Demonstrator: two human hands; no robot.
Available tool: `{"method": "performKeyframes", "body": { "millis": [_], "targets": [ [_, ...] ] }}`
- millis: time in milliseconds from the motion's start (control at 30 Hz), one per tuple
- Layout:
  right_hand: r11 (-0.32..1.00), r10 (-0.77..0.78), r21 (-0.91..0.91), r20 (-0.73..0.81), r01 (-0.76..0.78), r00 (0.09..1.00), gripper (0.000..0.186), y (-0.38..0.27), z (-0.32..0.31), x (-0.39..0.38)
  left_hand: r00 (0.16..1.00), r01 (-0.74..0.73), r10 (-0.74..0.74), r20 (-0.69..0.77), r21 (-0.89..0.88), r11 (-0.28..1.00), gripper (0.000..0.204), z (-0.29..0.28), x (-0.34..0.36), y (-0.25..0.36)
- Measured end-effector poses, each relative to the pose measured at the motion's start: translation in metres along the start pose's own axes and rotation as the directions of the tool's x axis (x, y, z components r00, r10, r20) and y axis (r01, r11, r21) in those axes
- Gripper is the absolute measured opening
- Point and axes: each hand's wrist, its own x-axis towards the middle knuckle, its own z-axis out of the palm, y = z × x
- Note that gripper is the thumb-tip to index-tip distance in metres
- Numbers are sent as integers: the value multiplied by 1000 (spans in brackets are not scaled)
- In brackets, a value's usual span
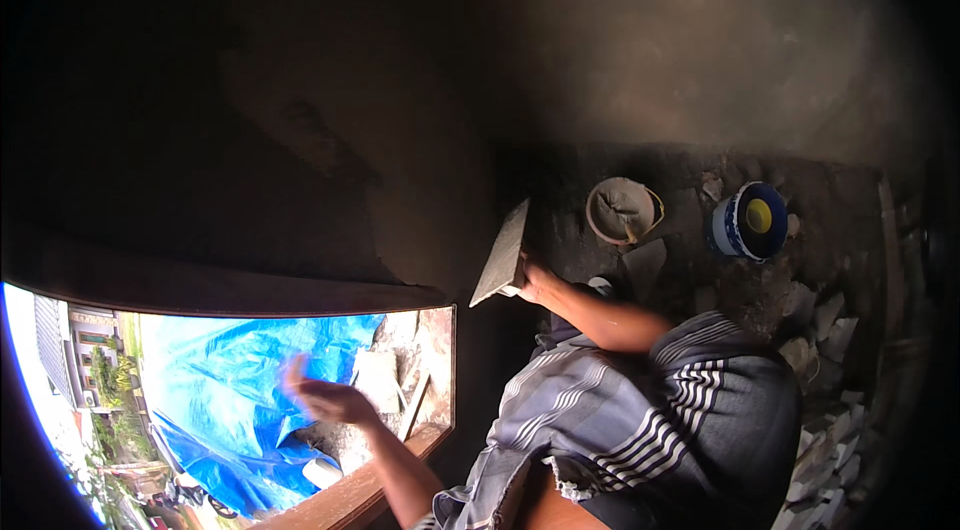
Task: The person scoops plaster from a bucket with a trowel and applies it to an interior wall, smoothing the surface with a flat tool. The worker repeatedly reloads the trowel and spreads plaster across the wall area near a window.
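Note:
My right hand [537, 283] is closed on a flat grey board [502, 255], like a plasterer's float, at its lower right edge. The board is tilted up beside the dark wall; any handle behind it is hidden. Over the window opening, my left hand [325, 400] is raised with its fingers stretched out and somewhat blurred. Nothing shows in it. A grey striped cloth [600, 405] drapes across my body between the arms.
A pale bucket [622, 211] and a blue bucket [748, 222] with a yellow item inside stand on the rubble-strewn floor. Broken blocks [825, 450] pile up at right. Beyond the wooden sill [360, 490] lies a blue tarp [240, 380]. A rough wall [720, 40] rises ahead.

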Motion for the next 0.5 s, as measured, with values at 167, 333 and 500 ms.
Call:
{"method": "performKeyframes", "body": {
  "millis": [167,333,500],
  "targets": [
    [987,158,-10,-92,-160,983,35,19,-51,-2,110,992,-613,782,-45,121,33,16,-183,12],
    [970,223,-69,-148,-235,963,27,33,-68,-6,-381,791,-226,897,189,-582,33,67,-241,47],
    [936,277,-169,-182,-308,943,26,15,-86,-13,-331,652,-86,940,162,-741,33,124,-258,82]
  ]
}}
